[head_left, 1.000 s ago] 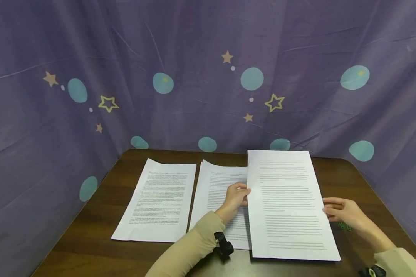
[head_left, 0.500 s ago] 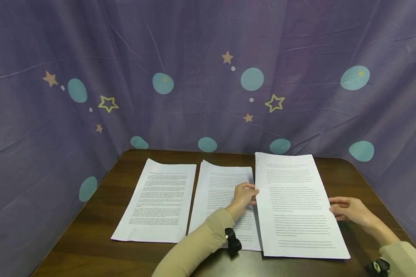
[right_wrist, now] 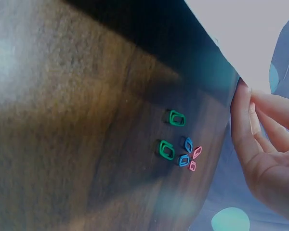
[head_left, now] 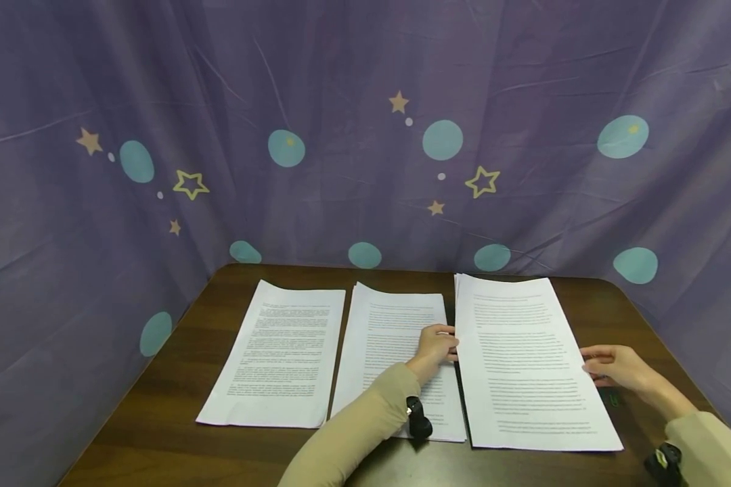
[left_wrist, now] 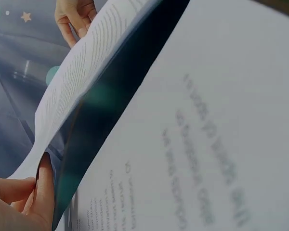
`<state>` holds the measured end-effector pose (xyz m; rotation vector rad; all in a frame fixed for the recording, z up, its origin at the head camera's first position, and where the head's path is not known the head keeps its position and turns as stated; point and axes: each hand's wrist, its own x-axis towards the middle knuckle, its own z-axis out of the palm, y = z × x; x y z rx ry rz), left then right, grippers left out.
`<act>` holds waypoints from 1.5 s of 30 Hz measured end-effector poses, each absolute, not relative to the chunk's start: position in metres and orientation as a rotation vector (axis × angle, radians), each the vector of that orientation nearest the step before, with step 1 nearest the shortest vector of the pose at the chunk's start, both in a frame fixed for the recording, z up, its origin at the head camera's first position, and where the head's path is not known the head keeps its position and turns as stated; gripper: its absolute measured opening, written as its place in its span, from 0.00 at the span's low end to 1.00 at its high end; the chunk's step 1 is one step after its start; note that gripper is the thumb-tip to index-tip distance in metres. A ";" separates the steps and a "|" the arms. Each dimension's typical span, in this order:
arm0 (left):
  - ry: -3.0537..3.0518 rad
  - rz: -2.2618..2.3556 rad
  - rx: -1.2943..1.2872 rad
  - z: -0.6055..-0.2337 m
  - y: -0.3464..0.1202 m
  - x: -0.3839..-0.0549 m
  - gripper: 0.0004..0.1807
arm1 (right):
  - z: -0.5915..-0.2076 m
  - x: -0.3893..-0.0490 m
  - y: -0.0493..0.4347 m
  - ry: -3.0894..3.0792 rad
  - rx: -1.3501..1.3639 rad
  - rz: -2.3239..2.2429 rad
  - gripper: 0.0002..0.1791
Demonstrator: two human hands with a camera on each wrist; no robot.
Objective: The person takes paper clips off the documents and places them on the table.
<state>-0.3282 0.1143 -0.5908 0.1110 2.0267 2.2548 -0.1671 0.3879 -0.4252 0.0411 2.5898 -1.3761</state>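
My left hand (head_left: pixel 436 350) pinches the left edge of a stack of printed paper sheets (head_left: pixel 530 365) between thumb and fingers. At the stack's right edge, my right hand (head_left: pixel 621 368) pinches it in the same way. In the left wrist view the sheets (left_wrist: pixel 82 72) bend and hang above the table, with a dark gap under them. The right wrist view has the thumb and fingers of my right hand (right_wrist: pixel 269 139) on the sheet's edge, raised off the wood. Below my left forearm lies a middle stack of printed sheets (head_left: pixel 396 325), partly hidden by it.
Another printed stack (head_left: pixel 286 352) lies on the left of the brown wooden table (head_left: pixel 158 419). Near my right hand are several paper clips: green clips (right_wrist: pixel 173 151), blue clips (right_wrist: pixel 188 160) and pink clips (right_wrist: pixel 195 166). A purple patterned curtain (head_left: pixel 353 196) hangs behind the table.
Both hands have carried the held stack to the right and somewhat lower, uncovering more of the middle stack. One green clip beside my right hand is now covered in the head view.
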 end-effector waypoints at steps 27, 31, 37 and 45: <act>1.940 2.216 0.060 -0.653 0.137 -0.376 0.21 | -0.435 -0.179 0.393 2.542 0.093 -1.381 0.27; 1.932 2.212 0.035 -0.697 0.148 -0.406 0.22 | -0.435 -0.179 0.393 2.560 0.101 -1.364 0.27; 1.905 2.233 0.049 -0.670 0.137 -0.386 0.21 | -0.436 -0.179 0.391 2.611 0.120 -1.309 0.24; 2.162 2.086 0.019 -0.462 0.079 -0.247 0.13 | -0.438 -0.178 0.388 2.786 0.054 -1.193 0.17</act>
